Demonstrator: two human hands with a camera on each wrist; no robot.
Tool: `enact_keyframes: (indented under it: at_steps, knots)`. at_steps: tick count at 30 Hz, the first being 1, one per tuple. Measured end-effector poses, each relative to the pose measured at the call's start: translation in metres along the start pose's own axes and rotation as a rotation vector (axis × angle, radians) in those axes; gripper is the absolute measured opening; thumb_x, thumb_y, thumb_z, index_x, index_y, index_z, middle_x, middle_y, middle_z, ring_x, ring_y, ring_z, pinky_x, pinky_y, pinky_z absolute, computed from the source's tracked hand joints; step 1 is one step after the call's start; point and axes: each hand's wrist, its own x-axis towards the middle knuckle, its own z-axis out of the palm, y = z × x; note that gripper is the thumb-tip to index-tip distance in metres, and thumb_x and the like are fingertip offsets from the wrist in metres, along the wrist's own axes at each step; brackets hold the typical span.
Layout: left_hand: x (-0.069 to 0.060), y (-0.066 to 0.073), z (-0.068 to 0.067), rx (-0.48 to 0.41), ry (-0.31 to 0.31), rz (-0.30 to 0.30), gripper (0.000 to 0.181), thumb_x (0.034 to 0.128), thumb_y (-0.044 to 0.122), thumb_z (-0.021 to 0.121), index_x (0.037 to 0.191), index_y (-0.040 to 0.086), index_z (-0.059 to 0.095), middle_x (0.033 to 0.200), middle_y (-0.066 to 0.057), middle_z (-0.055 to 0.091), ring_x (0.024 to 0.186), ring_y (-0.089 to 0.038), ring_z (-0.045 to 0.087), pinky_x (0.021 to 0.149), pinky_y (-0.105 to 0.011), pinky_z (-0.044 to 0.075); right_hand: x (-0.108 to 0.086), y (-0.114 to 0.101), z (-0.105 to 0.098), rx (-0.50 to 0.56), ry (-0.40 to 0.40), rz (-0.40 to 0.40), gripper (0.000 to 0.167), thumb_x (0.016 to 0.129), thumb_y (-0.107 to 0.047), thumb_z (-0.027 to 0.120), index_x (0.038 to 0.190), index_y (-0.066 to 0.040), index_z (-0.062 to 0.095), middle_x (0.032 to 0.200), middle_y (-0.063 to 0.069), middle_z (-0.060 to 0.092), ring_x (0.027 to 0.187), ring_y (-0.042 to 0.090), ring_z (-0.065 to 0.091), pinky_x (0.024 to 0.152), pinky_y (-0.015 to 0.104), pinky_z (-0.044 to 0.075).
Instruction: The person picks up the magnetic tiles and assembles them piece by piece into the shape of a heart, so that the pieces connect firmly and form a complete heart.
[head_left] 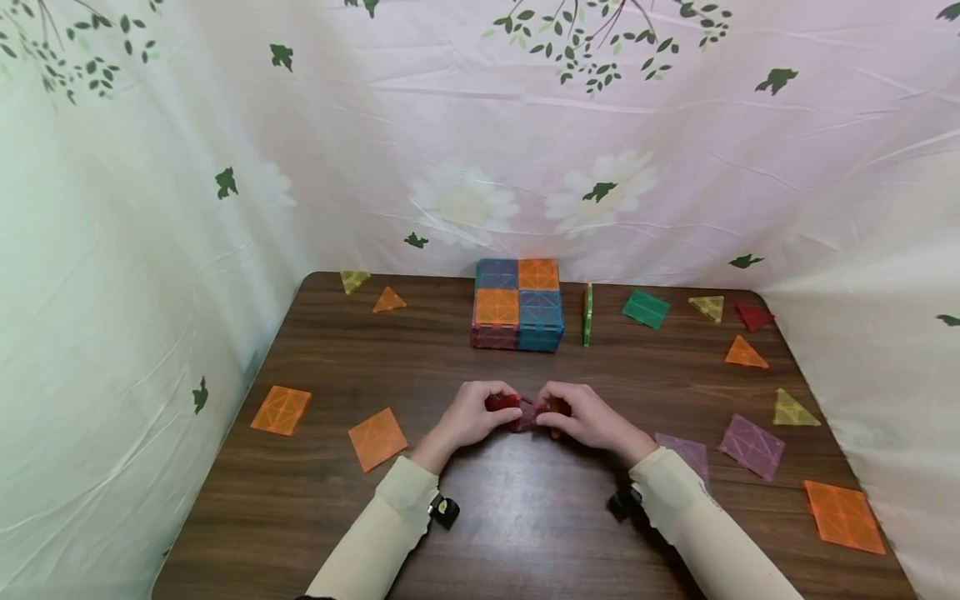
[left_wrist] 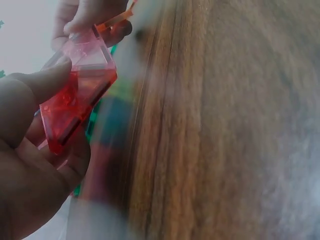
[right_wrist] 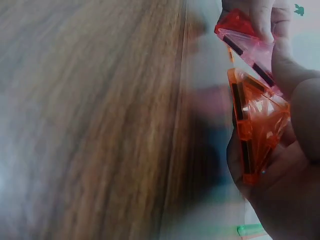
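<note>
Above the middle of the table, the left hand (head_left: 474,414) grips a red triangular tile (left_wrist: 75,102), thumb on one face and fingers behind. A pink-purple tile (head_left: 528,413) spans between the two hands, its edge meeting the red one in the left wrist view. The right hand (head_left: 590,418) pinches the pink tile's other side and holds an orange triangular tile (right_wrist: 257,125) against its palm side. Whether the orange and pink edges are fully joined cannot be told.
A block of orange, blue and red tiles (head_left: 497,307) stands at the back middle, beside an upright green-edged tile (head_left: 588,315). Loose orange squares (head_left: 377,439) lie left; purple squares (head_left: 752,447), triangles (head_left: 746,352) and a green tile (head_left: 646,309) lie right.
</note>
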Motion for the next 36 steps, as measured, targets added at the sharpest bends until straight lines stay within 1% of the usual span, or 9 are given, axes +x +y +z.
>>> enact_keyframes:
  at_steps: [5,10,15,20,26,28,29,34,36]
  knots:
    - [-0.002,-0.002,-0.004,0.023,0.024,-0.002,0.013,0.0961,0.025,0.080,0.107,0.018,0.079,0.100,0.005,0.075,0.084,-0.009,0.063,0.074,-0.027,0.054,-0.006,0.001,-0.006,-0.094,0.036,0.032,0.016,0.095,-0.016,0.080,0.106,-0.021,0.069,0.087,-0.009,0.064,0.073,0.007,0.055,0.066,0.027,0.049]
    - [-0.004,-0.005,-0.008,0.039,0.034,0.004,0.013,0.0960,0.026,0.080,0.107,0.018,0.079,0.102,0.004,0.075,0.087,-0.009,0.064,0.076,-0.029,0.054,-0.010,0.000,-0.014,-0.120,0.068,0.027,0.021,0.094,-0.008,0.079,0.112,-0.015,0.072,0.104,-0.003,0.071,0.086,0.010,0.060,0.076,0.030,0.053]
    - [-0.003,-0.006,-0.009,0.046,0.028,0.029,0.014,0.0963,0.025,0.080,0.107,0.017,0.079,0.105,0.004,0.076,0.091,-0.009,0.065,0.080,-0.029,0.055,-0.009,-0.005,-0.020,-0.137,0.116,0.034,0.028,0.093,-0.004,0.080,0.119,-0.011,0.070,0.106,-0.003,0.072,0.089,0.011,0.063,0.077,0.032,0.055]
    - [-0.001,-0.004,-0.007,0.043,0.021,0.066,0.013,0.0965,0.024,0.080,0.106,0.016,0.079,0.105,0.003,0.076,0.094,-0.011,0.066,0.083,-0.030,0.056,-0.005,-0.013,-0.022,-0.100,0.166,0.040,0.030,0.094,-0.005,0.079,0.121,-0.008,0.068,0.103,-0.005,0.070,0.084,0.013,0.062,0.074,0.031,0.055]
    - [0.001,0.001,-0.006,0.053,0.015,0.066,0.012,0.0966,0.024,0.079,0.106,0.016,0.079,0.105,0.003,0.076,0.097,-0.011,0.066,0.088,-0.032,0.054,0.000,-0.021,-0.019,-0.007,0.281,0.026,0.028,0.094,-0.002,0.078,0.117,-0.015,0.068,0.106,0.001,0.072,0.086,0.014,0.067,0.075,0.029,0.059]
    - [0.002,0.002,-0.004,0.055,0.014,0.068,0.012,0.0964,0.023,0.080,0.105,0.016,0.079,0.105,0.003,0.076,0.097,-0.011,0.066,0.088,-0.031,0.054,0.002,-0.023,-0.017,0.034,0.303,0.013,0.028,0.094,-0.002,0.077,0.116,-0.016,0.067,0.107,0.003,0.072,0.085,0.014,0.068,0.074,0.029,0.060]
    - [0.003,0.003,-0.004,0.051,0.016,0.073,0.012,0.0962,0.023,0.080,0.105,0.015,0.080,0.104,0.003,0.076,0.097,-0.011,0.066,0.088,-0.031,0.054,0.002,-0.024,-0.015,0.053,0.307,0.011,0.027,0.094,-0.001,0.077,0.116,-0.014,0.067,0.107,0.003,0.072,0.084,0.014,0.069,0.073,0.028,0.060]
    - [0.005,0.003,-0.002,0.038,0.023,0.093,0.011,0.0961,0.022,0.080,0.104,0.015,0.080,0.102,0.003,0.076,0.095,-0.011,0.067,0.087,-0.031,0.055,0.005,-0.026,-0.009,0.099,0.285,0.005,0.025,0.095,-0.002,0.076,0.116,-0.014,0.068,0.105,0.004,0.071,0.079,0.014,0.067,0.066,0.029,0.058]
    - [0.005,0.003,-0.002,0.041,0.022,0.097,0.011,0.0960,0.022,0.080,0.104,0.014,0.080,0.102,0.003,0.076,0.095,-0.011,0.067,0.087,-0.031,0.055,0.004,-0.025,-0.009,0.089,0.263,0.014,0.026,0.095,-0.003,0.077,0.118,-0.013,0.068,0.105,0.003,0.072,0.082,0.014,0.068,0.070,0.030,0.059]
